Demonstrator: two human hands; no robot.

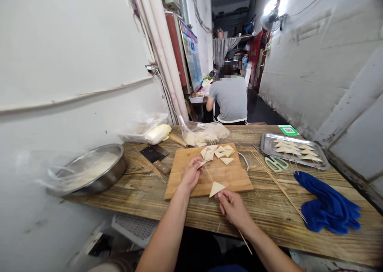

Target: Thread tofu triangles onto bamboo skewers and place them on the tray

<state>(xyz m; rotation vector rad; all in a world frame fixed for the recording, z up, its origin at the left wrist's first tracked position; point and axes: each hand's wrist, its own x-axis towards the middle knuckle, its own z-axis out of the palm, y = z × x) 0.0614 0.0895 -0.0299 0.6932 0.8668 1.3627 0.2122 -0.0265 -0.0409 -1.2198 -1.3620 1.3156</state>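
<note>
Head view: across the near edge of the cutting board [179, 182], the right hand [231, 206] grasps a skewer [245, 243] carrying a pale triangle [216, 189], while the left hand [193, 174] pinches a second triangle [202, 164]. The skewer could prick the left hand if it slips; an off-centre push might split either triangle. Its long axis slants from near right to far left, tip pointing far.

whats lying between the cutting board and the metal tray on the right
In the head view, a white loop, several thin sticks and the green-handled scissors lie between the cutting board and the metal tray.
</note>
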